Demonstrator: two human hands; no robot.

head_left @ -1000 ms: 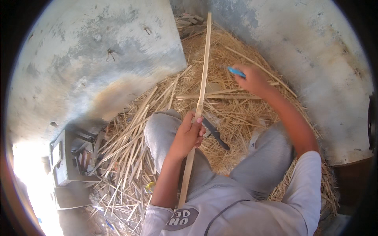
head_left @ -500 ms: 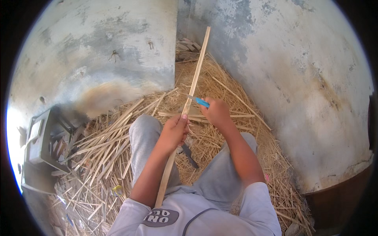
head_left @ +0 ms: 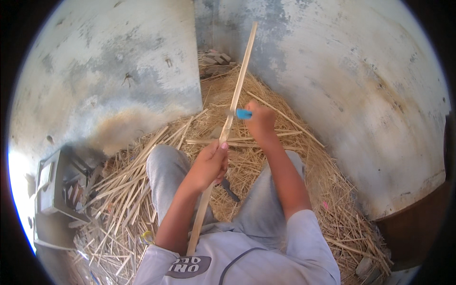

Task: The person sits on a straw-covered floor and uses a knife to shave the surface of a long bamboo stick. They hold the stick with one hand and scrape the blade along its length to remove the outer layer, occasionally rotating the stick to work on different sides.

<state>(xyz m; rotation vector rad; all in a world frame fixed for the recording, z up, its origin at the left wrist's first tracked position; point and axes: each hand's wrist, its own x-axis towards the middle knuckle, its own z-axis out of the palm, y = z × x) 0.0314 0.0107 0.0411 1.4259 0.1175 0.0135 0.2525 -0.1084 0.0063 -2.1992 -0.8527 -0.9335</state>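
A long, pale strip of split bamboo or wood [head_left: 242,78] slants up from my lap and points away from me. My left hand [head_left: 209,164] is closed around it at mid-length, thumb on top. Just beyond, my right hand [head_left: 261,122] grips a blue-handled knife [head_left: 244,114], whose blurred blade meets the strip. Below my left hand the strip runs down under my forearm to my shirt. Between my legs a dark, curved object [head_left: 231,191] lies partly hidden by my left hand.
Many loose strips [head_left: 128,185] are heaped at my left. Fine shavings [head_left: 280,118] cover the floor around my knees. Stained walls [head_left: 342,104] close in at both sides. A grey box-like frame [head_left: 50,190] stands at far left; brick-like pieces [head_left: 218,58] lie in the corner.
My right hand has lifted slightly, and the knife has turned and moved a little farther up the strip. My left hand keeps its hold. The whole view has shifted slightly.
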